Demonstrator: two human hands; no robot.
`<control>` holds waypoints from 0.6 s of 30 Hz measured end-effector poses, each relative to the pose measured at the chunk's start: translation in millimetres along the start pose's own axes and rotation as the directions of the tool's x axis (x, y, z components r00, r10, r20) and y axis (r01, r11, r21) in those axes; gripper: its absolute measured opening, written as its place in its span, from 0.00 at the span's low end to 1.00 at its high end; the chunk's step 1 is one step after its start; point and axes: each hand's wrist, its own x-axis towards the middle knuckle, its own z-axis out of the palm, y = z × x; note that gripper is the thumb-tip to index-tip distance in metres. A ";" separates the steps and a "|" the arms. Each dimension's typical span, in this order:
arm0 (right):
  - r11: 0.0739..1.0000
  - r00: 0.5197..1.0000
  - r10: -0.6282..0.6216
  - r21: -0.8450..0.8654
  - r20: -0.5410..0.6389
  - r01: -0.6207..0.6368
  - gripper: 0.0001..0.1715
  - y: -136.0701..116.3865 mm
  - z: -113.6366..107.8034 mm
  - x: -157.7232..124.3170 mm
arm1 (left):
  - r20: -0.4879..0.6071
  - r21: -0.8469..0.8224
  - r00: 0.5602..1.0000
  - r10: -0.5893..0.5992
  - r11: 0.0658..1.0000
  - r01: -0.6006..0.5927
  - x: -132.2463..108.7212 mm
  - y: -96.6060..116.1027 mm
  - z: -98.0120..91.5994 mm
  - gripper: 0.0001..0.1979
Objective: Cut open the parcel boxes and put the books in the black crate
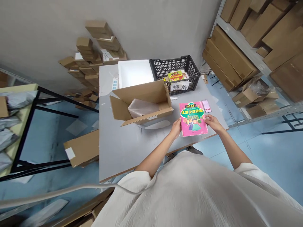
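Observation:
A pink picture book (193, 119) with yellow Chinese lettering and cartoon children on its cover is held face up over the table's right part. My left hand (176, 128) grips its left edge, and my right hand (213, 123) grips the right edge. Just beyond the right hand lies a phone (206, 106) with a lit screen. To the left stands an open cardboard box (144, 102) with a translucent plastic wrap (143, 108) inside. Behind the book, a black plastic crate (194, 78) holds several books (176, 76) and bears a white paper label (180, 86).
A white foam tray (135, 73) sits beside the crate on the grey table (115, 151). Stacked cartons (94, 50) lean by the wall at the back left. Metal shelves with boxes (251, 41) rise on the right, and a rack with wrapped parcels (21, 97) stands left. A cable (82, 186) crosses the lower left.

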 end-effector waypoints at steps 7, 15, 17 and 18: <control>0.990 0.990 -0.140 0.016 0.011 0.140 0.32 -17.0 -22.7 79.1 | 0.167 0.126 0.986 0.008 0.992 -0.030 18.1 -4.5 11.2 0.33; 0.991 0.965 -0.124 -0.010 0.229 0.130 0.36 -39.3 -31.1 158.5 | -0.060 0.099 0.972 0.229 0.970 -0.222 71.8 17.5 36.4 0.35; 0.991 0.947 -0.109 -0.039 0.303 0.126 0.36 -42.9 -29.7 174.6 | -0.118 0.093 0.961 0.252 0.966 -0.242 88.3 27.4 39.5 0.36; 0.991 0.941 -0.106 -0.042 0.322 0.126 0.34 -45.1 -27.6 183.2 | -0.144 0.087 0.955 0.258 0.965 -0.248 97.1 32.8 40.9 0.35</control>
